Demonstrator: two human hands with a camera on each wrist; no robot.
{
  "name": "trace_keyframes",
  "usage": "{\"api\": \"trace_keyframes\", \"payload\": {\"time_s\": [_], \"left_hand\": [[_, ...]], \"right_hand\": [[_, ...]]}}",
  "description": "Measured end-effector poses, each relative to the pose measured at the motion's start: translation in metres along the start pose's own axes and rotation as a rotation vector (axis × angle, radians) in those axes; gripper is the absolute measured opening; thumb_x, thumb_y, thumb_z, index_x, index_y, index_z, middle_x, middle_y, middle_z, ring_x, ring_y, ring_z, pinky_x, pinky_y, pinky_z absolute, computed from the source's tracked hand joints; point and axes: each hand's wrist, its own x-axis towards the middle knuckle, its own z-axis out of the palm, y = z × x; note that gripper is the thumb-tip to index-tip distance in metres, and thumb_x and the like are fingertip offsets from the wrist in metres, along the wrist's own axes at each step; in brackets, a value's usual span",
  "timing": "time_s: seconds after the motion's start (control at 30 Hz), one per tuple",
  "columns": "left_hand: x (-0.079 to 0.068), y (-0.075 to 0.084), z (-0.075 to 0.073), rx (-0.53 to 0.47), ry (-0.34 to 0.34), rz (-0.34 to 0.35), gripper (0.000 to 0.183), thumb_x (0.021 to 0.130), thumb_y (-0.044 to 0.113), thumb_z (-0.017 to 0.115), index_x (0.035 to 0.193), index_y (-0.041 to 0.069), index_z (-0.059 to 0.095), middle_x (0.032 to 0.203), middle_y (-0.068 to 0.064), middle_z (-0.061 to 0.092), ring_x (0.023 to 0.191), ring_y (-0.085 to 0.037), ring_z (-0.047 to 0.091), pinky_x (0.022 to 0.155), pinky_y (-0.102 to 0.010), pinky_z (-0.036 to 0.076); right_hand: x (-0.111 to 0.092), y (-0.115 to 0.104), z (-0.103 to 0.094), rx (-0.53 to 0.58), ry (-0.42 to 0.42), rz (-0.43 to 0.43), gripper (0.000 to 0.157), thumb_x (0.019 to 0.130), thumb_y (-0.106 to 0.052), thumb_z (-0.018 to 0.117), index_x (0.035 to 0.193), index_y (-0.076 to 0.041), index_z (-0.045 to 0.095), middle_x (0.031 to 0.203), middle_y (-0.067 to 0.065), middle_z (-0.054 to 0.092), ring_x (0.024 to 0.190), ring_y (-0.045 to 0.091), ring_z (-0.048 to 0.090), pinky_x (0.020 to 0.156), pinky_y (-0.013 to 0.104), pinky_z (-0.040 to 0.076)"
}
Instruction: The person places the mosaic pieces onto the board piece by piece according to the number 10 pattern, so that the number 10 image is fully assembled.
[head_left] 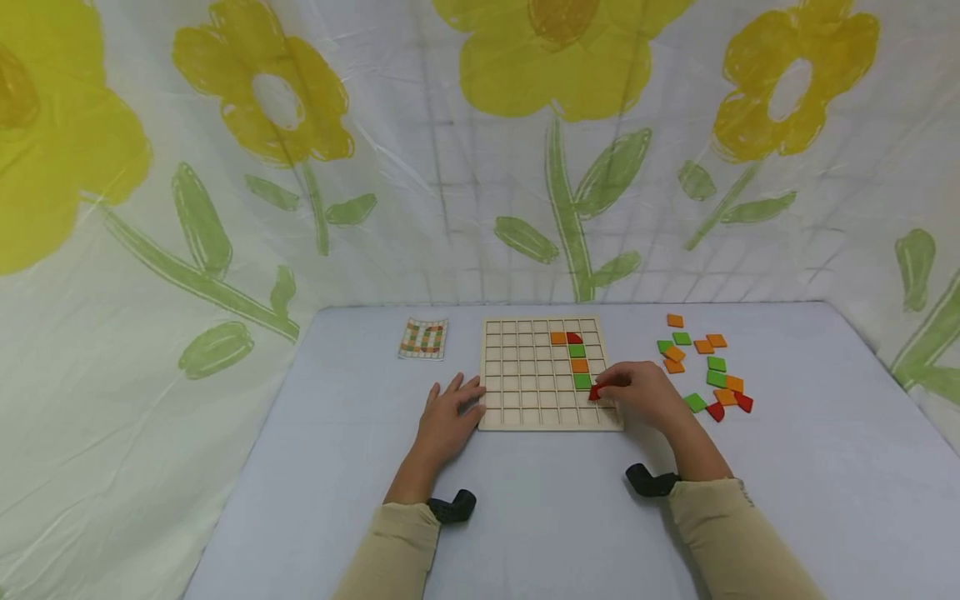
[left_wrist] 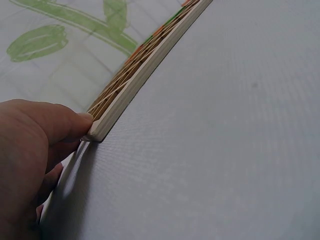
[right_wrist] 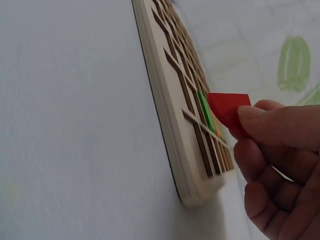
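Note:
A wooden grid board (head_left: 551, 421) lies on the table. In its right part sit several small tiles: an orange square (head_left: 558, 338), a red rounded piece (head_left: 574, 338), green squares and another orange one (head_left: 579, 366). My right hand (head_left: 647, 395) pinches a red tile (right_wrist: 230, 107) with one rounded side between thumb and fingertips, just over the board's lower right cells. Against the board's left edge rests my left hand (head_left: 448, 421), its fingers loosely spread. The left wrist view shows its thumb (left_wrist: 75, 120) touching the board's near corner.
Right of the board lie loose tiles, among them an orange square (head_left: 675, 321), a green square (head_left: 696, 403) and a red rounded piece (head_left: 716, 412). A small patterned card (head_left: 423, 339) lies to the left. Behind the table hangs a flower-printed cloth (head_left: 375, 275).

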Motion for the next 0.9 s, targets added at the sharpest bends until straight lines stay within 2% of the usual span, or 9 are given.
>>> {"api": "trace_keyframes", "payload": {"time_s": [0.17, 0.33, 0.5, 0.63, 0.77, 0.9], "left_hand": [[0.000, 0.001, 0.000, -0.001, 0.003, -0.005, 0.034, 0.095, 0.025, 0.063, 0.128, 0.016, 0.067, 0.146, 0.006, 0.052, 0.147, -0.018, 0.032, 0.126, -0.044, 0.004], [0.000, 0.001, 0.000, -0.002, 0.001, -0.011, 0.035, 0.095, 0.025, 0.063, 0.128, 0.017, 0.066, 0.146, 0.007, 0.052, 0.147, -0.018, 0.031, 0.126, -0.044, 0.004], [0.000, 0.002, -0.001, 0.007, -0.004, -0.001, 0.035, 0.095, 0.026, 0.064, 0.129, 0.017, 0.066, 0.146, 0.006, 0.052, 0.147, -0.018, 0.031, 0.126, -0.044, 0.005], [-0.001, 0.003, -0.002, 0.002, -0.002, 0.001, 0.035, 0.095, 0.026, 0.064, 0.129, 0.017, 0.066, 0.146, 0.006, 0.052, 0.147, -0.018, 0.031, 0.126, -0.044, 0.005], [-0.001, 0.003, -0.002, -0.001, 0.001, 0.000, 0.035, 0.095, 0.025, 0.064, 0.128, 0.017, 0.067, 0.146, 0.006, 0.052, 0.147, -0.018, 0.032, 0.126, -0.045, 0.005], [0.000, 0.002, -0.001, -0.001, 0.001, -0.001, 0.034, 0.095, 0.025, 0.064, 0.128, 0.017, 0.067, 0.145, 0.005, 0.053, 0.147, -0.019, 0.032, 0.126, -0.045, 0.005]], "right_hand": [[0.006, -0.006, 0.011, -0.048, -0.031, -0.007, 0.010, 0.091, -0.017, 0.070, 0.098, -0.015, 0.077, 0.099, 0.003, 0.072, 0.090, 0.021, 0.059, 0.076, 0.032, 0.053], [0.008, -0.007, 0.020, -0.086, -0.019, -0.007, 0.010, 0.092, -0.015, 0.069, 0.097, -0.014, 0.077, 0.098, 0.003, 0.072, 0.091, 0.021, 0.060, 0.082, 0.039, 0.054], [0.007, -0.008, 0.025, -0.127, 0.031, -0.101, 0.009, 0.091, -0.012, 0.070, 0.096, -0.012, 0.077, 0.098, 0.004, 0.069, 0.092, 0.022, 0.060, 0.082, 0.041, 0.054], [0.006, -0.007, 0.029, -0.117, 0.034, -0.181, 0.008, 0.089, -0.011, 0.072, 0.095, -0.011, 0.078, 0.098, 0.004, 0.066, 0.092, 0.022, 0.060, 0.082, 0.039, 0.053], [0.004, -0.008, 0.031, -0.105, 0.038, -0.180, 0.011, 0.087, -0.012, 0.074, 0.098, -0.011, 0.077, 0.100, 0.003, 0.067, 0.093, 0.021, 0.060, 0.083, 0.038, 0.053], [0.004, -0.007, 0.034, -0.115, 0.055, -0.138, 0.017, 0.085, -0.012, 0.075, 0.102, -0.012, 0.076, 0.102, 0.005, 0.069, 0.090, 0.020, 0.059, 0.080, 0.035, 0.052]]}}
